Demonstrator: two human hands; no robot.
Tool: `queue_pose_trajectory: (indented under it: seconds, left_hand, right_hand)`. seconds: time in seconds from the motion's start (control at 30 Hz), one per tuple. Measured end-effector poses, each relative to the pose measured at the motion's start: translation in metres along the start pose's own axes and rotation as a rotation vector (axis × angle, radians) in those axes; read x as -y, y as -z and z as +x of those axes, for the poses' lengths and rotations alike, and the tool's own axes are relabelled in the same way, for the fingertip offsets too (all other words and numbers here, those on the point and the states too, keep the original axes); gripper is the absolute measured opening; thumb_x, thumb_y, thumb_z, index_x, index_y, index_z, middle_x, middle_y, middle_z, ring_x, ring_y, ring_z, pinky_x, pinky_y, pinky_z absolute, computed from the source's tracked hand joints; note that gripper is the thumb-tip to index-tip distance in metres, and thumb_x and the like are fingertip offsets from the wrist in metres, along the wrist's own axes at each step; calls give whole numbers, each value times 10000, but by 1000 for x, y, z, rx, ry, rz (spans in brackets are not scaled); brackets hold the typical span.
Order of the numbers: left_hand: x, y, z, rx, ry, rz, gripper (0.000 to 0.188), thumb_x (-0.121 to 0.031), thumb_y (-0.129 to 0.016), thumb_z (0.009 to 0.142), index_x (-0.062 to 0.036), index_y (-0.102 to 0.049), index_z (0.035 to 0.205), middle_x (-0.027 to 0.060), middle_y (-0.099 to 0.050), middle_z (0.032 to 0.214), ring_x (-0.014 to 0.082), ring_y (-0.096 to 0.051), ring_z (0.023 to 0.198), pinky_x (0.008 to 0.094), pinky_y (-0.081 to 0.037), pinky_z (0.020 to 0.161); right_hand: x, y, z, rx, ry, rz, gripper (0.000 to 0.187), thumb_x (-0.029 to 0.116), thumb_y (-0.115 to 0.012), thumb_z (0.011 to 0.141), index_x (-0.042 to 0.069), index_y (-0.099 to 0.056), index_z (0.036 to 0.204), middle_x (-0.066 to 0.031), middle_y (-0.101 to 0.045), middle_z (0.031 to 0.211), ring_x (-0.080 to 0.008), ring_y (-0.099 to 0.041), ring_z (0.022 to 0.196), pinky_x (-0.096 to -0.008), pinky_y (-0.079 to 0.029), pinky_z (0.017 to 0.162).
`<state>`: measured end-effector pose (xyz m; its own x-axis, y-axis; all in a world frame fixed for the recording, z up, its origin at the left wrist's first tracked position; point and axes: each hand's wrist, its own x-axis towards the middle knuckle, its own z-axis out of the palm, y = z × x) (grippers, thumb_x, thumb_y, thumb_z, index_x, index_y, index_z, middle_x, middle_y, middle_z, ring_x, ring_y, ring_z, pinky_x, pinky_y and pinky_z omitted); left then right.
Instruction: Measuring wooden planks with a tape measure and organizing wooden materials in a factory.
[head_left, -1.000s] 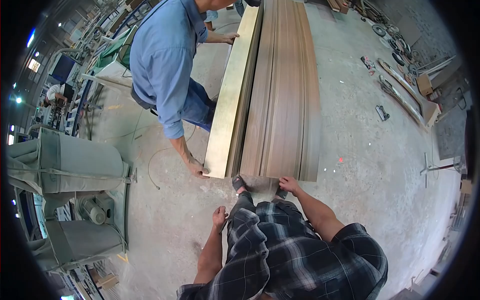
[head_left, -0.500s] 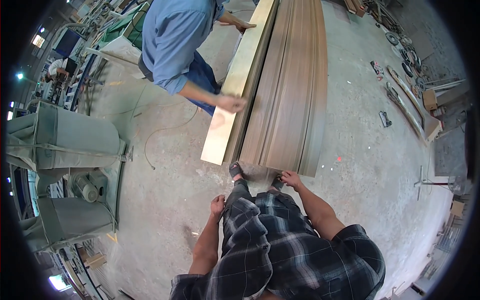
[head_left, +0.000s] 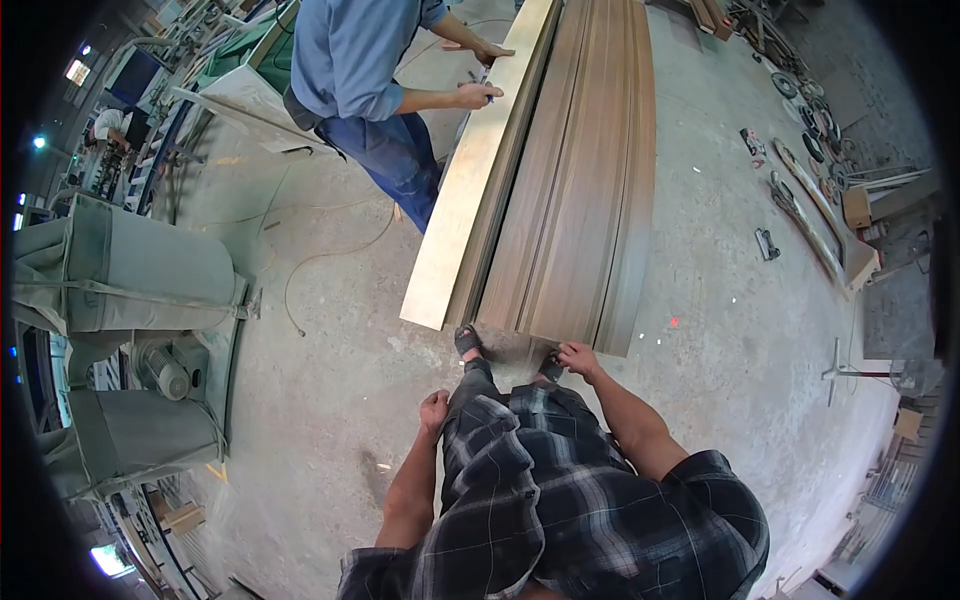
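Note:
Long brown wood-grain panels (head_left: 565,190) lie side by side in front of me, their near ends by my feet. My right hand (head_left: 577,358) is closed at the near end of the panels, its fingertips at the edge. Lower on the left, my left hand (head_left: 434,412) hangs beside my thigh with curled fingers and nothing visible in it. A pale flat board (head_left: 455,230) rests along the left side of the brown panels. A co-worker in a blue shirt (head_left: 350,60) has one hand (head_left: 493,52) on that board; the other hand (head_left: 478,96) holds a small pen-like thing above it.
Grey dust-collector bags with a motor (head_left: 172,378) stand at the left. A thin hose (head_left: 290,290) lies on the concrete floor. On the right are long curved metal pieces (head_left: 810,220), a small dark tool (head_left: 767,244) and a cardboard box (head_left: 857,208). Another person (head_left: 110,128) is far left.
The co-worker's nearer hand has moved away from me along the pale board, close to the other hand, and the co-worker's body has shifted back. My hands stay nearly where they were.

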<state>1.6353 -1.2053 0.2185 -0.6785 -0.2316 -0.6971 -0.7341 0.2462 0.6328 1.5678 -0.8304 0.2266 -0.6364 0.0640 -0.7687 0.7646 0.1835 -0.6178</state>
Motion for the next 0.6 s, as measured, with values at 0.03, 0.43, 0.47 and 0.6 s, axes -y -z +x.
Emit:
queue_pose_trajectory:
  seconds: [0.03,0.43,0.47,0.6]
  left_hand:
    - [1,0,1,10,59,5,397,-320,-511,760,15,-594,954,139,-613,874,186,-557,833,274,-423,744]
    - [1,1,6,13,-6,77,383,-305,-523,756,3,-594,972,144,-619,878,194,-570,834,277,-431,742]
    - [0,1,6,1,-44,58,383,-305,-523,756,3,-594,972,144,-619,878,194,-570,834,277,-431,742]
    - [-4,2,3,-7,-27,59,380,-308,-527,752,4,-601,955,138,-620,849,182,-569,810,272,-431,728]
  right_hand:
    - [1,-1,0,23,59,23,177,193,-558,745,81,-576,882,-4,-552,704,-92,-535,612,-219,-387,476]
    - [7,-2,2,-14,88,59,194,203,-601,735,37,-591,834,-24,-544,632,-100,-510,538,-243,-407,468]
    - [7,-2,2,-6,81,54,188,201,-600,733,35,-590,819,-23,-541,625,-99,-508,535,-244,-405,467]
    - [6,-2,4,-24,40,26,172,196,-599,728,32,-589,780,-18,-531,604,-93,-501,522,-244,-391,446]
